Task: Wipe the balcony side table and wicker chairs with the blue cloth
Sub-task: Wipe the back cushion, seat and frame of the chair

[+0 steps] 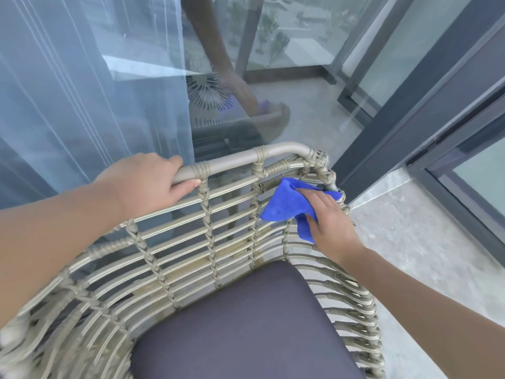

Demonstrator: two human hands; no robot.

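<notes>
A beige wicker chair (191, 242) with a dark cushion (246, 324) fills the lower frame, its back toward a glass door. My left hand (153, 181) grips the top rail of the backrest, fingers curled over it and thumb under. My right hand (325, 217) holds the blue cloth (284, 203) against the inner side of the backrest, near the chair's upper right corner. Part of the cloth hangs below my palm. The side table is not in view.
A glass door (232, 91) with a sheer curtain (82, 91) behind it stands just past the chair back and reflects me. Dark window frames (410, 119) run along the right. Pale stone floor (423, 255) lies to the chair's right.
</notes>
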